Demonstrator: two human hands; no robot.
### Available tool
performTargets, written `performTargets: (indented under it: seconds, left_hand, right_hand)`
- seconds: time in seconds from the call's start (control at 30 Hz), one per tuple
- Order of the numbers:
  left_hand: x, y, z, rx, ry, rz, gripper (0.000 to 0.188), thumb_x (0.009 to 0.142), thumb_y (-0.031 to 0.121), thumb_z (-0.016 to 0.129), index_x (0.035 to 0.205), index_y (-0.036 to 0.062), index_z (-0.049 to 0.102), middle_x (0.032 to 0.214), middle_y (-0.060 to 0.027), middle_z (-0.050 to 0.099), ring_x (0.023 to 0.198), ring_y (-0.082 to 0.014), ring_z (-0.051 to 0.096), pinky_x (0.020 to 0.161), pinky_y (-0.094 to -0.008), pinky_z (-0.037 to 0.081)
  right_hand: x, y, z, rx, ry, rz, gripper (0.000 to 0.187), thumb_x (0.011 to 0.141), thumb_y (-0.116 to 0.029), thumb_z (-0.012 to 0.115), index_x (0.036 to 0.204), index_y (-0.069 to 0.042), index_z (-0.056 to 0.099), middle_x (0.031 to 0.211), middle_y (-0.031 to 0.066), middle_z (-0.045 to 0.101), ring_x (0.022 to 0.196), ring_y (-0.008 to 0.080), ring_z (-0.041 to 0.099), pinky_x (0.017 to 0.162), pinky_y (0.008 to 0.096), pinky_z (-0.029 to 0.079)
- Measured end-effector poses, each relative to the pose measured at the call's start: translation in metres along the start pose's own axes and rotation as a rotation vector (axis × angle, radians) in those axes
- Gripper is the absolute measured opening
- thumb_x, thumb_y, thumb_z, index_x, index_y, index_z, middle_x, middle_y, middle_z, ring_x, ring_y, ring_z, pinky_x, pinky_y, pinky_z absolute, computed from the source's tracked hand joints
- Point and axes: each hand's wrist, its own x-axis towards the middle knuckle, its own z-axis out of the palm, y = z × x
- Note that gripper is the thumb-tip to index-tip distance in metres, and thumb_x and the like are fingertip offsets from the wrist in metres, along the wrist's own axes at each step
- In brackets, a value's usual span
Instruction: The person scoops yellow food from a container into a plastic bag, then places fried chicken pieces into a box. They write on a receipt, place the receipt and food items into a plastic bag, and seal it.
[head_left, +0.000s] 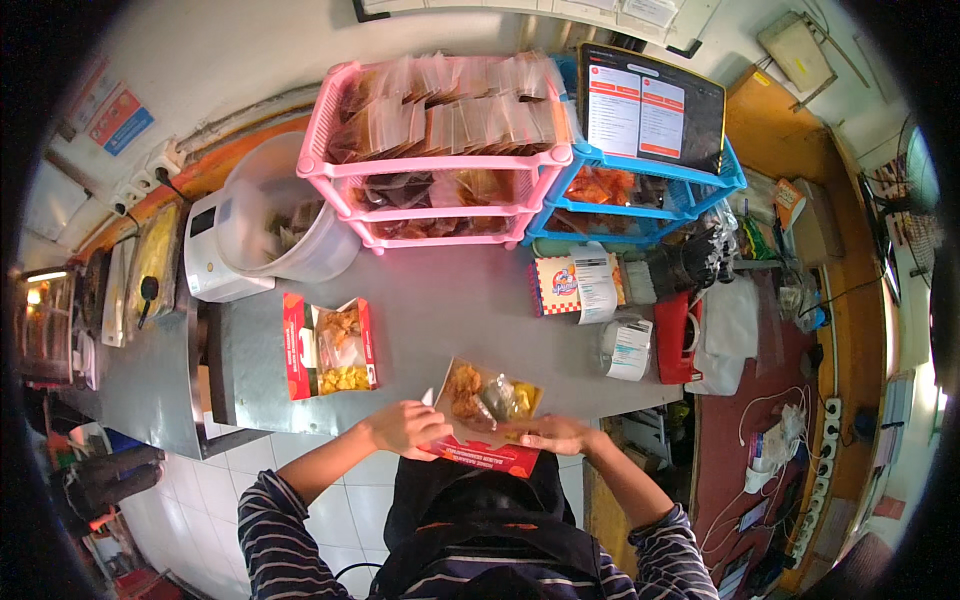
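At the counter's front edge an open cardboard food box (487, 452) tilts toward me, its red printed lid flap on my side. Inside lie a piece of fried chicken (466, 388), a clear packet (497, 398) and yellow food pieces (524, 398). My left hand (410, 428) is closed at the box's left side, its fingers curled by the flap. On the opposite side my right hand (558, 434) grips the box edge, thumb toward the flap. Farther left stands a second open red box (300, 350) with fried chicken, a packet and yellow pieces.
Behind the grey counter (430, 290) stand a pink rack (435, 160) full of sauce packets and a blue rack (645, 180) bearing a tablet (655, 110). A clear tub (285, 215) is at the left. Receipts, a patterned box (555, 283) and a red holder (680, 340) sit right.
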Motion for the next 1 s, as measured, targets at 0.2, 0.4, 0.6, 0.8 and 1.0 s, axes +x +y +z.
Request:
performTargets:
  seconds: [0.2,0.4,0.6,0.8,1.0]
  left_hand:
    - [0.011,-0.029,0.0,-0.45,-0.228,-0.412,0.06,0.061,0.04,0.08,0.108,0.009,0.058,0.109,-0.0096,0.043,0.103,-0.025,0.049,0.085,-0.0355,0.044]
    - [0.025,-0.084,0.046,-0.63,-0.207,-0.699,0.056,0.078,0.047,0.066,0.118,0.0111,0.05,0.111,-0.0124,0.044,0.111,-0.0248,0.042,0.093,-0.0361,0.038]
    - [0.021,-0.102,0.058,-0.829,-0.36,-1.022,0.058,0.083,0.051,0.056,0.122,0.0087,0.048,0.121,-0.0145,0.046,0.111,-0.0264,0.045,0.094,-0.0357,0.038]
    - [0.044,-0.104,0.075,-0.269,-0.437,-0.801,0.063,0.069,0.053,0.069,0.112,0.0088,0.056,0.114,-0.0137,0.049,0.112,-0.0296,0.044,0.096,-0.0368,0.037]
    - [0.064,-0.079,0.099,-0.256,-0.287,-0.985,0.068,0.074,0.046,0.065,0.119,-0.002,0.048,0.126,-0.0161,0.037,0.118,-0.0291,0.036,0.1,-0.0378,0.032]
  right_hand:
    - [0.003,0.075,0.066,0.865,0.131,0.052,0.095,0.081,-0.073,0.026,0.134,0.005,0.033,0.136,0.0161,0.039,0.129,0.0263,0.031,0.108,0.0393,0.018]
    - [0.028,0.081,0.045,0.476,0.951,0.042,0.068,0.079,-0.051,0.061,0.118,0.004,0.049,0.12,0.0164,0.053,0.115,0.0251,0.048,0.095,0.0383,0.038]
    - [0.043,0.061,0.033,-0.169,1.248,0.455,0.023,0.069,-0.02,0.074,0.08,-0.002,0.065,0.09,0.0138,0.061,0.085,0.0321,0.058,0.075,0.0365,0.047]
    - [-0.095,0.121,-0.045,-0.364,1.942,0.549,0.016,0.074,-0.009,0.062,0.09,-0.007,0.059,0.094,0.0143,0.059,0.091,0.0342,0.054,0.08,0.039,0.043]
    - [-0.194,0.207,-0.098,0.443,1.442,0.66,0.029,0.084,-0.022,0.054,0.108,-0.008,0.06,0.112,0.0158,0.057,0.106,0.0295,0.052,0.089,0.0393,0.04]
